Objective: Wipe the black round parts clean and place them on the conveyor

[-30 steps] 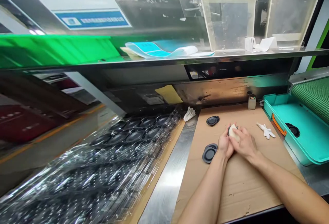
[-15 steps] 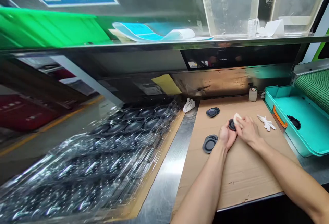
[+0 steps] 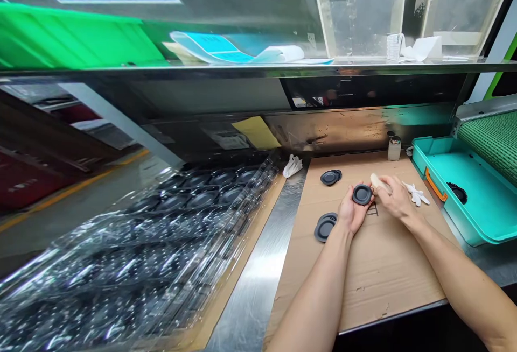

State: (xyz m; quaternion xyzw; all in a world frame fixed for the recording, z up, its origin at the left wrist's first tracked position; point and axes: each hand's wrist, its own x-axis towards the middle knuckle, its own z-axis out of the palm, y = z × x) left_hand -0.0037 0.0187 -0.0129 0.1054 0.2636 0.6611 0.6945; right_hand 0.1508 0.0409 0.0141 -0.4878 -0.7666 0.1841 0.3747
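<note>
Fingers of your left hand (image 3: 351, 211) cradle the round black part (image 3: 362, 194), open face up, no long axis; your right hand (image 3: 396, 199) grips the pale pad (image 3: 378, 183) just right of it. 2 black clusters (image 3: 325, 228) lie left on the cardboard (image 3: 388, 276), nearer your left hand.

Pale pad (image 3: 377, 181) in the right hand (image 3: 396, 200) now beside the black disc (image 3: 362, 195), no longer over it.
</note>
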